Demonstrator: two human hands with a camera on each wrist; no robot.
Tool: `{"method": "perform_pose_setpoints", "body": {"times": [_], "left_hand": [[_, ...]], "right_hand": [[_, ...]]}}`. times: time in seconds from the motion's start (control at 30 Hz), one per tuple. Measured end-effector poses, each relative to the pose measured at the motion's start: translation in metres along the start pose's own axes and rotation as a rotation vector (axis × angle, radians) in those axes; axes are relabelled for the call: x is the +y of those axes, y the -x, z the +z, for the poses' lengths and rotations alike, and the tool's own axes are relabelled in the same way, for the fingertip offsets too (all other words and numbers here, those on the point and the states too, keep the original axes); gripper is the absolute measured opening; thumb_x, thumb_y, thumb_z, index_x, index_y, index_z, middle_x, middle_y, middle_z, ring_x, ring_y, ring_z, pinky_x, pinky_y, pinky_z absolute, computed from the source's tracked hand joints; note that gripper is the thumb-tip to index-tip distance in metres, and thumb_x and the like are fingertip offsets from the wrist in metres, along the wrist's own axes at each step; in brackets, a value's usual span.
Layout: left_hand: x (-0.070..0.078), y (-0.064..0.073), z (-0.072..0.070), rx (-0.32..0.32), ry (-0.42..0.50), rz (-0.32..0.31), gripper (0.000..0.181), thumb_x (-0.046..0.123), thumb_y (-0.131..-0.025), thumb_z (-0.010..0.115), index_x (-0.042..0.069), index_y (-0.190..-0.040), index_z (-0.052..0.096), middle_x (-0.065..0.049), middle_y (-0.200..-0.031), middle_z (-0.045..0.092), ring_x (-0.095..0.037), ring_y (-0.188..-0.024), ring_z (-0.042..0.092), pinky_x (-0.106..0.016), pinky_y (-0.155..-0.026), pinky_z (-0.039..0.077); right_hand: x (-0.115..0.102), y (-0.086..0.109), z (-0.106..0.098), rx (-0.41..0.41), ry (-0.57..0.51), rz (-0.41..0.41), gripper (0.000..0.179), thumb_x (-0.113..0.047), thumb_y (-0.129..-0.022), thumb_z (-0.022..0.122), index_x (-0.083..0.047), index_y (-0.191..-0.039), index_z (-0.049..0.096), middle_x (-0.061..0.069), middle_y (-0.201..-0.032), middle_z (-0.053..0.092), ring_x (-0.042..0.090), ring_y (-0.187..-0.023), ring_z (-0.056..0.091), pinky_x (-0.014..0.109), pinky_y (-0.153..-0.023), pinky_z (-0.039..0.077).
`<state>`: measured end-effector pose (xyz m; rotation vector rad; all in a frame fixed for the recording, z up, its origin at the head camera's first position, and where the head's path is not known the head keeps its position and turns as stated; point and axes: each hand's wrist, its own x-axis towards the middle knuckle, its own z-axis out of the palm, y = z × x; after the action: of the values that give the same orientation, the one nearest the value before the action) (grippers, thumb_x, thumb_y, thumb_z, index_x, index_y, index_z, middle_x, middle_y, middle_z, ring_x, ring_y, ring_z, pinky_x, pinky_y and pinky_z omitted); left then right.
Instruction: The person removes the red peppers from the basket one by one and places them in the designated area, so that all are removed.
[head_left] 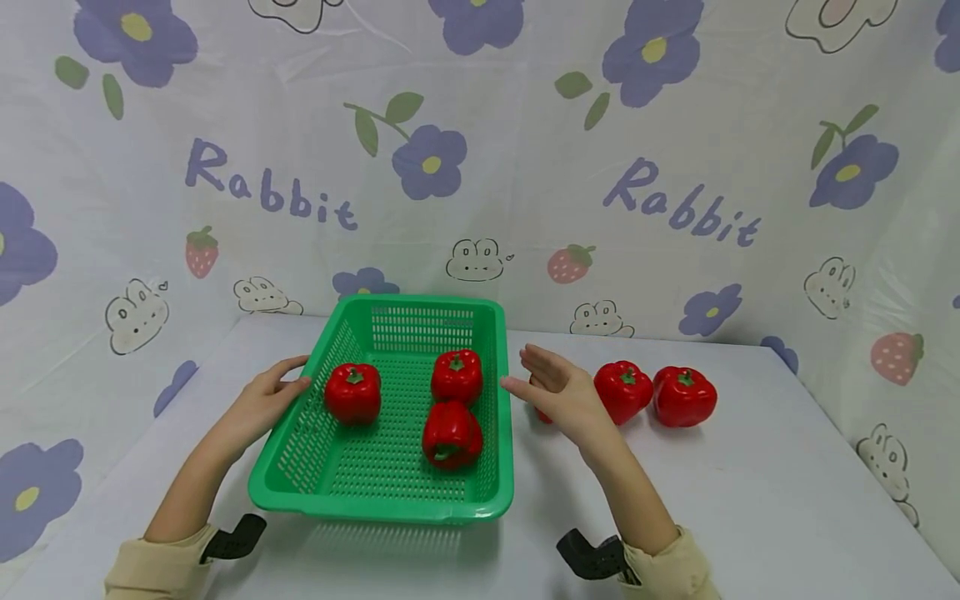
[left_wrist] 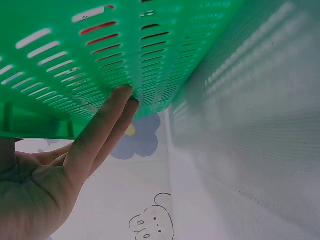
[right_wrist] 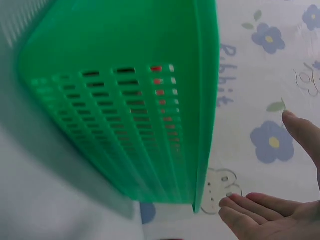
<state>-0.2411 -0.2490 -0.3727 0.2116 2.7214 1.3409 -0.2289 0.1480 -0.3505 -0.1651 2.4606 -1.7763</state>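
A green plastic basket (head_left: 397, 507) with slotted walls stands on the table, holding three glossy red bell peppers: one on the left (head_left: 352, 395), one at the back right (head_left: 457, 377) and one below it (head_left: 452, 435). My left hand (head_left: 258, 404) is at its left side; in the left wrist view, straight fingers (left_wrist: 107, 127) touch the slotted outer wall below the rim. Beside the right rim is my right hand (head_left: 564, 398), its fingers extended and holding nothing. The right wrist view shows that hand (right_wrist: 280, 215) apart from the basket wall (right_wrist: 115, 40).
Two more red bell peppers (head_left: 623, 392) (head_left: 684, 397) sit right of my right hand, and another is mostly hidden behind that hand. The white table (head_left: 780, 492) meets a patterned curtain (head_left: 525, 167) at the back.
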Motion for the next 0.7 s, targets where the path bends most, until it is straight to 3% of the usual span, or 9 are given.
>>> {"method": "perform_pose_setpoints", "body": {"times": [0.53,0.7], "left_hand": [[0.0,0.0,0.0,0.007,-0.008,0.003,0.059,0.03,-0.106,0.04,-0.003,-0.152,0.024,-0.034,-0.121,0.061,-0.024,-0.09,0.071,-0.031,-0.073,0.058],[0.001,0.0,0.0,0.007,-0.011,0.002,0.059,0.03,-0.106,0.04,-0.003,-0.152,0.024,-0.034,-0.121,0.061,-0.024,-0.091,0.071,-0.032,-0.074,0.058]], "right_hand": [[-0.015,0.005,0.055,-0.166,0.011,-0.045,0.077,-0.027,-0.083,0.078,-0.005,-0.147,0.041,0.013,-0.15,0.047,0.033,-0.139,0.044,0.045,-0.108,0.042],[-0.017,0.006,0.067,-0.176,0.036,-0.027,0.082,-0.026,-0.082,0.079,-0.001,-0.148,0.037,0.014,-0.152,0.043,0.034,-0.141,0.042,0.046,-0.108,0.042]]}}
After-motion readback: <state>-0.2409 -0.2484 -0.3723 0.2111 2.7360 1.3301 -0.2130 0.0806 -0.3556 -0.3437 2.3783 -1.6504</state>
